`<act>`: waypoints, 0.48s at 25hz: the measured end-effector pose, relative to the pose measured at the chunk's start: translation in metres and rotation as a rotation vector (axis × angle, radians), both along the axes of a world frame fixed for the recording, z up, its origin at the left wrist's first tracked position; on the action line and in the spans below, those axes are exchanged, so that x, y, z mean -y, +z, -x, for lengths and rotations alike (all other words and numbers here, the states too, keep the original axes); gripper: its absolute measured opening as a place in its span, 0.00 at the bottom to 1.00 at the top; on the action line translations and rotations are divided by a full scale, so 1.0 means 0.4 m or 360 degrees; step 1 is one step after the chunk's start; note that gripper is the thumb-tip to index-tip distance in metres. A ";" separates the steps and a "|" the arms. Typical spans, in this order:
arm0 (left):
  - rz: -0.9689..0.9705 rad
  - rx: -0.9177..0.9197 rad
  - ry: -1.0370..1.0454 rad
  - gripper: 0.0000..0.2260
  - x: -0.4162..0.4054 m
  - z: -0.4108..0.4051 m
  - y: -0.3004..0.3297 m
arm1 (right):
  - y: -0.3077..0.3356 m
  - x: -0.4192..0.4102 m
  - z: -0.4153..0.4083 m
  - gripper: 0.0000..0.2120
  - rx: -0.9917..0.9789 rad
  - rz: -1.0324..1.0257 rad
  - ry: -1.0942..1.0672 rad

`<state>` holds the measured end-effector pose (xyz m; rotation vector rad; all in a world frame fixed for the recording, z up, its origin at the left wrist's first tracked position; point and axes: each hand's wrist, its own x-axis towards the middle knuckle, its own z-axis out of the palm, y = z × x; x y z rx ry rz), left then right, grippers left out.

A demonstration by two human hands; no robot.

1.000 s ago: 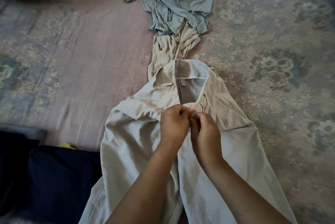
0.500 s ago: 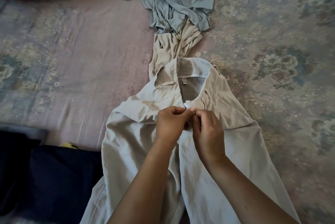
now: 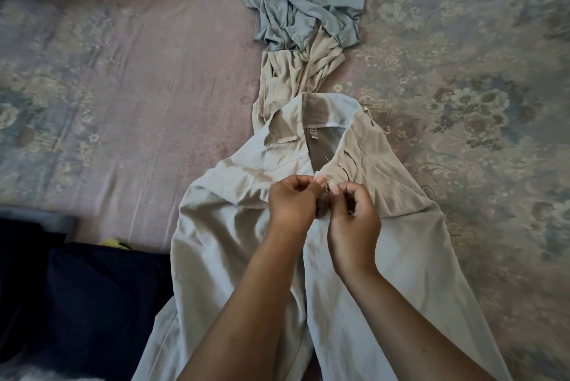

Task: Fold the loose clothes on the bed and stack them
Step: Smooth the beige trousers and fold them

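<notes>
Clothes first: the beige trousers [image 3: 277, 257] I'm working on lie spread down the middle of the bed [image 3: 123, 87], waistband open toward 12 o'clock, legs running back to me at 6. None of it is folded and there's no stack I can see, so I'd say I'm right at the start.

Going left to right: at about 8 o'clock there's a dark navy something [image 3: 77, 303] off the bed edge with a bit of yellow [image 3: 115, 242] peeking out, can't tell what either is. Then the trousers. My left hand [image 3: 291, 206] sits on the fly area, fingers curled and pinching the left edge of the waistband front. Touching it, my right hand [image 3: 354, 220] is curled too, pinching the opposite edge. Looks like I'm doing up the button or clasp, though my fingers hide the fastening, so that's a guess.

Up at 12 o'clock a second beige garment [image 3: 293, 78] is bunched just beyond the waistband, and a crumpled grey-blue garment [image 3: 302, 1] lies on top of its far end. Both loose, both waiting.

Next move as I see it: get the fastening closed, flatten the front, then bring one leg over the other. The fabric looks thin and slippery, so it'll want smoothing before each fold or it'll slide.
</notes>
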<state>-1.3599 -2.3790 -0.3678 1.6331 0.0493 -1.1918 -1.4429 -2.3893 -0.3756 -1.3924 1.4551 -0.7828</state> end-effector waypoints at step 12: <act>0.0317 0.0451 -0.0388 0.06 -0.013 -0.046 -0.007 | 0.025 0.094 0.030 0.07 0.0587 -0.1056 0.0129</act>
